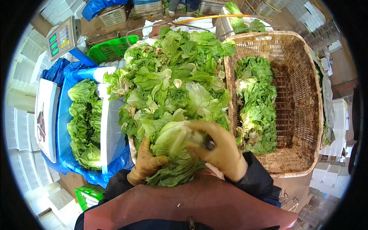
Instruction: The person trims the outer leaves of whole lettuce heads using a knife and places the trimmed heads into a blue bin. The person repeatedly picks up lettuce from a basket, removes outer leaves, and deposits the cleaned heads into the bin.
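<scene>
A head of green lettuce [175,143] lies against my front, its pale stem end turned up and away from me. My left hand [148,162] grips its left side, thumb across the leaves. At the stem end is my right hand [220,146], blurred, with fingers curled around something dark and small that I cannot make out. Just beyond both hands rises a heap of loose lettuce leaves and cut stem pieces [178,83]. More lettuce [256,106] is stacked along the left side of a dirty plastic basket [316,115] on the right.
On the left, lettuce heads [86,123] fill a white foam box [105,135] by blue plastic sheeting [63,115]. A digital scale [60,38] and a green crate [113,47] stand behind. A foam lid [46,120] carries a dark tool. Someone's feet [171,13] show at the top.
</scene>
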`<state>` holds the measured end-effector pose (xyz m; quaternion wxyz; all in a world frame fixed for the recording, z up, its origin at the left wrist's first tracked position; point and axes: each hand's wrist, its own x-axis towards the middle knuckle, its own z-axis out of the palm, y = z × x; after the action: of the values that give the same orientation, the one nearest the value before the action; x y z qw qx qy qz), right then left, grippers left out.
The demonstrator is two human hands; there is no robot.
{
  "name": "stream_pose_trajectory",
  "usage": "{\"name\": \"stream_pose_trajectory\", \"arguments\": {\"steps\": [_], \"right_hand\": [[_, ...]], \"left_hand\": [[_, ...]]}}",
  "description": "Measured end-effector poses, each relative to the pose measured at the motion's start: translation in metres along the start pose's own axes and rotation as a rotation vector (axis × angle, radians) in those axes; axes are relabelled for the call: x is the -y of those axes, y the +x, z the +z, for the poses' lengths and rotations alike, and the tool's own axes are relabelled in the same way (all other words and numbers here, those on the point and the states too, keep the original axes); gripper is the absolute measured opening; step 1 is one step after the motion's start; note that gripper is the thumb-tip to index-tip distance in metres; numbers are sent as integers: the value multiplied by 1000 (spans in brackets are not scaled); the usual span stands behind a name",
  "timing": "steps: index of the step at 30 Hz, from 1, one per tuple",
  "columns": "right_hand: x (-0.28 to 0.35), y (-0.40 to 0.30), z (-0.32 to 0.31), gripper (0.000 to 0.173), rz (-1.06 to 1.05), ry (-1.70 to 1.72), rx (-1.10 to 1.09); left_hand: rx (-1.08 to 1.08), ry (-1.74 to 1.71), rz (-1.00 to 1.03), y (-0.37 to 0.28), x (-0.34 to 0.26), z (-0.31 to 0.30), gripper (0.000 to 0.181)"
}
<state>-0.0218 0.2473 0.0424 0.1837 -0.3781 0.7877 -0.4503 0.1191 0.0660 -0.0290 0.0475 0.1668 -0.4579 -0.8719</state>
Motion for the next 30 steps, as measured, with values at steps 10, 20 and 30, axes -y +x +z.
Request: {"name": "stream_pose_trajectory", "arguments": {"steps": [10,20,30], "right_hand": [[-29,-25,-58,48,94,-32,-499],[-49,-18,4,47,672,867,222],[-25,-6,18,60,692,614,292]], "left_hand": [[166,-497,-410,7,-25,0,93],[132,822,203,24,-30,-7,41],[-72,1414,379,101,-98,-31,33]]}}
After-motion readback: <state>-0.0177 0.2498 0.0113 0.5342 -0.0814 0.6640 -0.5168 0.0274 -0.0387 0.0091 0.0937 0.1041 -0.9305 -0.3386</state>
